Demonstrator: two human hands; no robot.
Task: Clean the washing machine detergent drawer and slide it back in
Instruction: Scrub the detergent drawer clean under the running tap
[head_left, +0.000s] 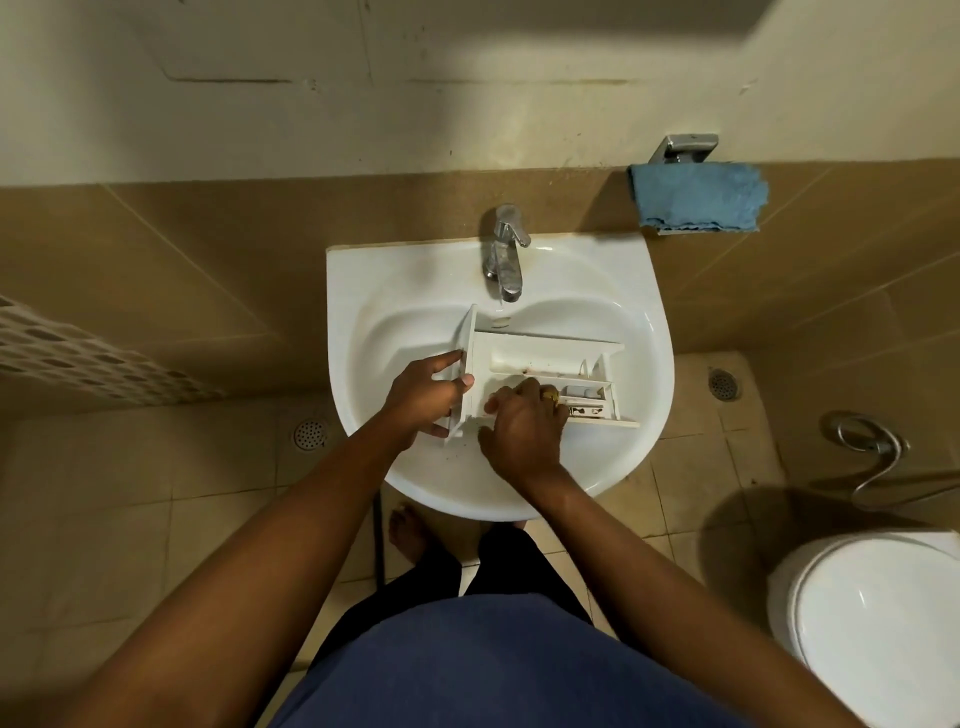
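Sink: L hand grips drawer; R hand curled inside.

Left hand and right hand both curled, close together.

1. The detergent drawer lies across the white sink, open side up, just below the faucet.
2. Left hand grips the drawer's front panel, thumb on the inner face, fingers on the outer!
3. Right hand curls over the near wall, fingers down in the compartment, thumb outside.
4. Brown grime shows along the inner divider.
5. A blue cloth hangs on the wall, upper right; a toilet sits lower right.
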